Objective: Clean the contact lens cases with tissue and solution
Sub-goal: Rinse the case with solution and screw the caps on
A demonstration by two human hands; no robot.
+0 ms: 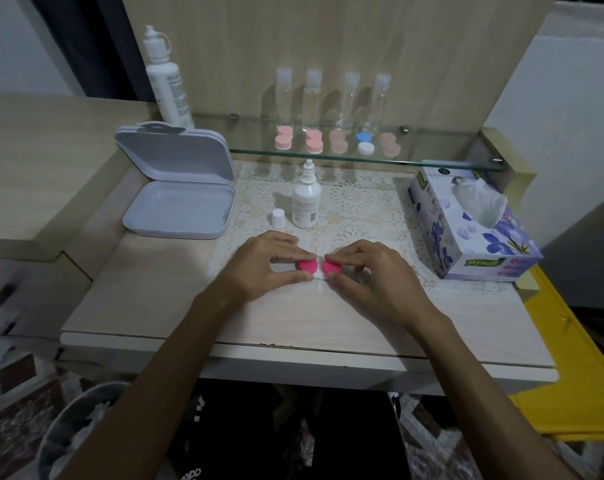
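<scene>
Both hands low over the lace mat, front-centre of the desk. My left hand pinches the left pink cap of the contact lens case between thumb and fingertips. My right hand pinches the right pink cap the same way. Caps sit side by side, nearly touching, with a bit of white showing between and below them; can't tell if that's tissue or the case body.

Small solution bottle stands upright just behind my hands, nozzle bare. Its white cap stands on the mat just left of it. Tissue box is to the right on the desk, one sheet sticking out of the top. Grey hinged box lies open at back left, lid propped up.

Glass shelf runs across the back. On it: a row of lens cases, mostly pink, one blue and white. Four clear bottles with white caps stand behind them. A tall white solution bottle stands at the shelf's left end.

Waste bin on the floor, lower left, with crumpled white stuff in it.
</scene>
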